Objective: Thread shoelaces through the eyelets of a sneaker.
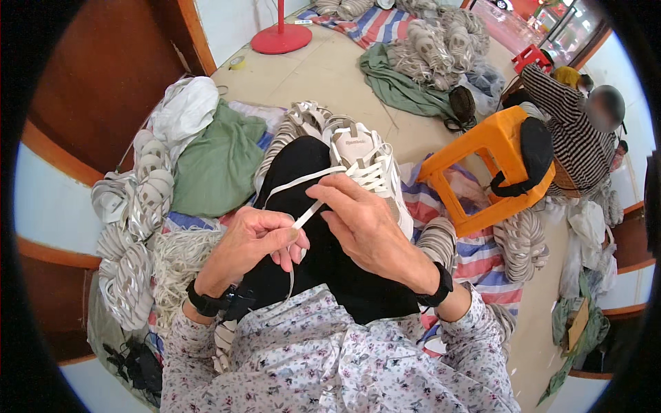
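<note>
A white and beige shoe upper (358,146) rests at my knees, its toe part pointing toward me and crossed by white lacing. From it a flat white shoelace (307,215) runs between my hands. My left hand (258,241) pinches the shoelace between thumb and fingers, and an end hangs down over my black-covered lap (313,258). Up and to the right, my right hand (365,224) is closed on the same lace near the shoe upper, back of the hand toward me. Its fingertips are partly hidden.
Strung bundles of shoe uppers (148,182) and a heap of loose laces (182,265) lie to my left, beside green cloth (217,162). An orange stool (482,165) stands at right on striped sheeting. Further right sits another person in a striped top (568,110).
</note>
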The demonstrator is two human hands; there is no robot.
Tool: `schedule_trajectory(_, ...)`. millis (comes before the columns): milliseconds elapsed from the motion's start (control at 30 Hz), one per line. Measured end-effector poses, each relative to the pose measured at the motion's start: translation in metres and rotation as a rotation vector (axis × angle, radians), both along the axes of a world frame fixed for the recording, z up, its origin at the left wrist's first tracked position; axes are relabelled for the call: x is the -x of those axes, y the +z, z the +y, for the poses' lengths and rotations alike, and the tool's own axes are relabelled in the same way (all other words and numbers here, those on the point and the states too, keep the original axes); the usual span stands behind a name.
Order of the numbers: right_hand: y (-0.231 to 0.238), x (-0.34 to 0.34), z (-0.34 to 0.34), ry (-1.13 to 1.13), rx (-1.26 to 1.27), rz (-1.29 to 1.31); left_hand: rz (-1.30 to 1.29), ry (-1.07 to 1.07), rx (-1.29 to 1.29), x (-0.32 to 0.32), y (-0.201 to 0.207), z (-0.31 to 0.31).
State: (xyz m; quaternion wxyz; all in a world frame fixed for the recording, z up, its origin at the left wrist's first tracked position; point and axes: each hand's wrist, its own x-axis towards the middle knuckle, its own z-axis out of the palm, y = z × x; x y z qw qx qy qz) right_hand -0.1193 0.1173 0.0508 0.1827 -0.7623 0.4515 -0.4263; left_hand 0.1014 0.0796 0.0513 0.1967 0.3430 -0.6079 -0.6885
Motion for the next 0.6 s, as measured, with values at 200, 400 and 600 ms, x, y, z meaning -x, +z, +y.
schedule_trajectory(200, -0.01, 0.0, -0.002, 0.1, -0.016, 0.127, 0.08, 0.054, 0.085, -0.003, -0.003, -0.006)
schedule_trajectory(400, -0.006, -0.016, 0.018, 0.152, 0.11, 0.06, 0.109, 0.332, 0.123, 0.011, -0.015, -0.029)
schedule_trajectory(600, -0.007, -0.038, 0.036, 0.279, 0.147, 0.015, 0.113, 0.214, 0.054, 0.033, -0.028, -0.04)
